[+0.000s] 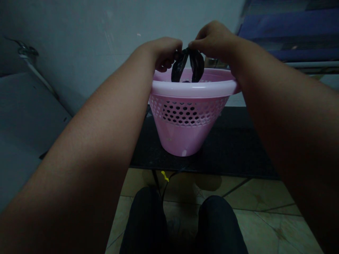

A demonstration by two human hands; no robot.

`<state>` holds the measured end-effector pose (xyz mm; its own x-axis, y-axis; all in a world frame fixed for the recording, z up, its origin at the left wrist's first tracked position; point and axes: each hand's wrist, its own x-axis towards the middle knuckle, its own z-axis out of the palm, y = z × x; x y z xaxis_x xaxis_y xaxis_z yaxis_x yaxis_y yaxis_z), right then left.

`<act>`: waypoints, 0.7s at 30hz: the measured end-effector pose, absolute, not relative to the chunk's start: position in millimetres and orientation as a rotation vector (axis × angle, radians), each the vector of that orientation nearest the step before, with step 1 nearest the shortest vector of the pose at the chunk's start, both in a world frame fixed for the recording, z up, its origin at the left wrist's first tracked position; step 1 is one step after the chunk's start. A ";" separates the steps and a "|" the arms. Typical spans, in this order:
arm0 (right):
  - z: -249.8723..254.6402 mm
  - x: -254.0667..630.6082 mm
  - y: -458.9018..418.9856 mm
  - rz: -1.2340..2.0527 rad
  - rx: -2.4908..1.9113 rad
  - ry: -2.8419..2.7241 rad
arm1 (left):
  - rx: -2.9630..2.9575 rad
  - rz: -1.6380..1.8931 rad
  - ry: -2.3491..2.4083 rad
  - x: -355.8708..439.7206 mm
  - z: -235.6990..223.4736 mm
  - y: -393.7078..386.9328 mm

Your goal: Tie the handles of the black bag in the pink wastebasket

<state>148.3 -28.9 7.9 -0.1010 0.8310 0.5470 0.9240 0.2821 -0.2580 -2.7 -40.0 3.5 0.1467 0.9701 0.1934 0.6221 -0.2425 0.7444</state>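
Note:
A pink plastic basket (182,137) with a band of holes below its rim stands upright on a black bench. Above its opening, both hands pinch the gathered top of a black plastic bag (196,65), whose two strands hang down into the basket. My left hand (168,53), fingers curled, grips the bag from the left. From the right, my right hand (212,38) holds it between thumb and fingers. The two hands nearly meet at the top of the bag. Whatever lies lower in the basket is mostly hidden by its front wall; dark material shows through the holes.
The black bench (235,144) runs along a pale wall (92,42). A grey panel (29,116) stands at the left. Purple-blue stacked material (291,31) fills the upper right. A black cord with a yellow tie (165,176) hangs at the bench's front edge, above my knees.

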 end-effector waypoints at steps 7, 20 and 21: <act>7.2 149.3 -31.1 -0.187 -1.535 -1.979 | 1.911 0.944 1.525 -1.2 2.9 -43.9; 8.1 149.0 -30.5 -0.179 -1.536 -1.967 | 1.953 0.942 1.528 -2.6 2.7 -46.1; 7.9 149.4 -30.9 -0.170 -1.509 -1.979 | 1.943 0.940 1.530 -2.8 2.7 -46.3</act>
<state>149.4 -30.9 7.9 -0.1400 0.8219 0.5521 0.9039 0.3337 -0.2675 -2.8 -46.3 2.7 0.1340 0.9673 0.2152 0.6290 -0.2509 0.7358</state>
